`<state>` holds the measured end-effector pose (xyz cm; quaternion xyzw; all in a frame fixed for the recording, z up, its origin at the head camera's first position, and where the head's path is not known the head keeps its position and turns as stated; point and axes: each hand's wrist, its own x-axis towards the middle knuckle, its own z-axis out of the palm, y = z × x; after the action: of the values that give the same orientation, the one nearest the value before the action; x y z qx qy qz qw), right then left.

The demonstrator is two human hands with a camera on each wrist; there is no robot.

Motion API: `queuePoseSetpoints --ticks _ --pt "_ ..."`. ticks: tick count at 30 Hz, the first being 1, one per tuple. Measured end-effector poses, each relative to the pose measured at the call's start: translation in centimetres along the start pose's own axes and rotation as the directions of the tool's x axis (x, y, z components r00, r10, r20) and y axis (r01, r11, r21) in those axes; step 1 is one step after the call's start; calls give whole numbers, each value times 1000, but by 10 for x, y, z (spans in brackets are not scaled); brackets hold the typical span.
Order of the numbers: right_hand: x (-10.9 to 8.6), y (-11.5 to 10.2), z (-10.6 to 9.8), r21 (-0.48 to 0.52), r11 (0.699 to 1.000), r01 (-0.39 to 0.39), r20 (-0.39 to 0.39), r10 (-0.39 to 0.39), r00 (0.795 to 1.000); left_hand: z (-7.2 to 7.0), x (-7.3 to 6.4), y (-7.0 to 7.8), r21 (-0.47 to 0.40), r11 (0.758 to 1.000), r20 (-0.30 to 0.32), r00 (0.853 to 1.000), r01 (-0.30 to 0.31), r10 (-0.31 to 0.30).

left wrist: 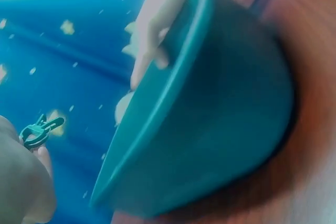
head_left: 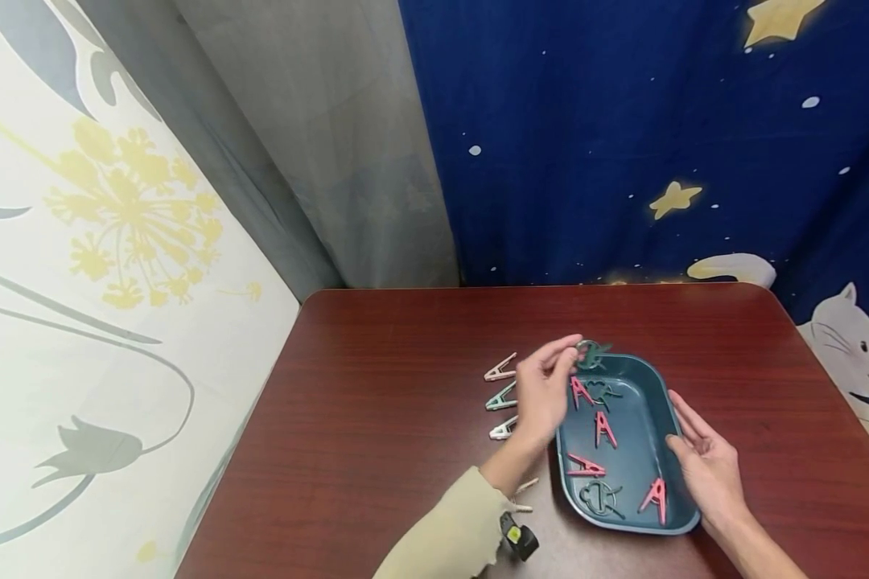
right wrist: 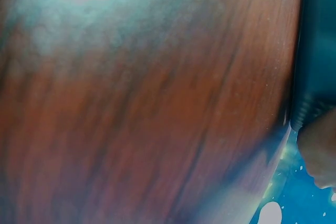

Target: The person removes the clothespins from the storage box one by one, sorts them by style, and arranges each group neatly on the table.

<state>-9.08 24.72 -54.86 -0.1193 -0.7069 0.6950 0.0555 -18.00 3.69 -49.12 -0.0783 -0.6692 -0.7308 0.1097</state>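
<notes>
My left hand pinches a dark green clip over the far left corner of a blue-green plastic basin. In the left wrist view the green clip stands out from the left fingertips, its prongs spread. My right hand grips the basin's right side, thumb at the rim and fingers along the outer wall. Inside the basin lie several pink clothespins, one green clip near the front and another green clip at the back left. The right wrist view shows only part of the right hand against the basin wall.
Left of the basin, a pale pink clothespin, a mint clothespin and a white clothespin lie in a column on the reddish-brown table. Nearer, a beige clothespin is partly hidden by the left wrist. Curtains hang behind.
</notes>
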Motion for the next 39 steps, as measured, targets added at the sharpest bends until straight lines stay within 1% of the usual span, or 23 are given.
queuePoseSetpoints --ticks 2,6,9,11,13,16,19,23,27,31,35,39 --pt "0 0 0 12 1000 -2 0 2 1000 -14 8 1 -16 1000 -20 1000 19 -19" --pt "0 1 -1 21 1000 -8 -2 8 1000 -43 23 -1 -92 994 -53 996 67 -72" --pt "-1 1 -1 21 1000 -15 -3 15 1000 -66 31 -6 -151 982 -68 990 112 -123" --pt "-1 1 0 23 999 -21 -1 21 1000 -81 35 -9 -166 974 -69 984 151 -164" --pt "-1 2 -1 28 999 -29 2 29 1000 -94 38 -12 -183 966 -71 977 184 -200" --pt "0 2 -1 32 999 -35 2 35 999 -114 41 -18 -182 959 -71 970 217 -233" --pt "0 3 -1 29 999 -36 -3 36 999 -132 42 -26 -179 955 -78 964 237 -254" --pt "-1 2 -1 28 999 -24 -5 24 1000 -153 42 -36 -177 949 -101 954 261 -282" --pt "-1 2 -1 36 999 -6 -1 6 1000 -171 40 -47 -170 942 -123 943 288 -311" --pt "-1 2 -1 40 999 -6 2 6 1000 -184 39 -53 -148 934 -141 928 326 -346" --pt "-1 3 -1 45 999 -13 7 12 1000 -190 38 -56 -98 928 -157 915 360 -372" --pt "0 4 -1 54 998 -18 8 18 1000 -193 38 -59 -37 925 -171 909 379 -379"
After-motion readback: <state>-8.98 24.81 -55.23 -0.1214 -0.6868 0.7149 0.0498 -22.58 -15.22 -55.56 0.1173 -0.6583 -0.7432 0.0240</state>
